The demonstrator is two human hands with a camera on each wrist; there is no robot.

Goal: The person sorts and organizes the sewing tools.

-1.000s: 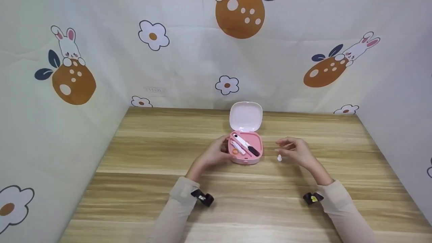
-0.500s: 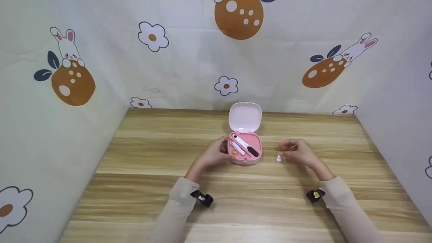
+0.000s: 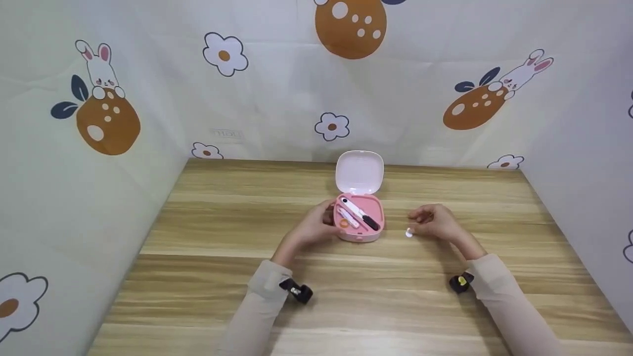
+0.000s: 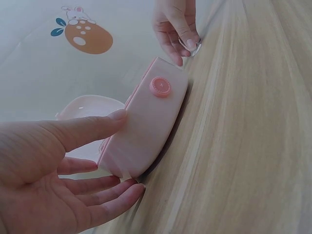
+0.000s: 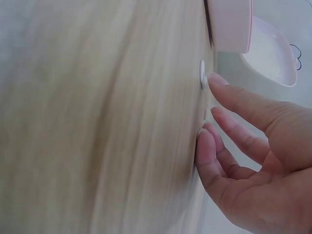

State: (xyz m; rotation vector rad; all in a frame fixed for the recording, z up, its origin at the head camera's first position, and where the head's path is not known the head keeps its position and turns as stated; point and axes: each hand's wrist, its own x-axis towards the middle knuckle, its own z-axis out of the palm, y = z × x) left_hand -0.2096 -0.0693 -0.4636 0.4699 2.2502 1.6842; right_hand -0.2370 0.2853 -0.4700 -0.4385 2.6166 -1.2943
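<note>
An open pink case (image 3: 359, 225) sits mid-table with its white lid (image 3: 359, 172) tipped back. Inside lie a white-and-black stick (image 3: 361, 212), a small pink tool (image 3: 347, 216) and an orange ring (image 3: 344, 223). My left hand (image 3: 314, 226) holds the case's left end between thumb (image 4: 87, 129) and fingers; the left wrist view shows the case wall (image 4: 146, 126) with a round pink button (image 4: 160, 87). My right hand (image 3: 436, 221) hovers low to the right of the case, fingers loosely bent. Its index fingertip (image 5: 215, 79) touches a small white cap (image 5: 203, 73) lying on the table (image 3: 409, 233).
The wooden table (image 3: 346, 306) is walled on three sides by a cloth printed with flowers and rabbits (image 3: 99, 99). Black wrist cameras (image 3: 295, 290) sit on both cream sleeves. The lid (image 5: 270, 53) and case edge (image 5: 229, 24) lie just beyond my right fingertips.
My right hand has come down closer to the table and drawn in slightly; the white cap now lies flatter by its fingertips. The left hand and case have stayed put.
</note>
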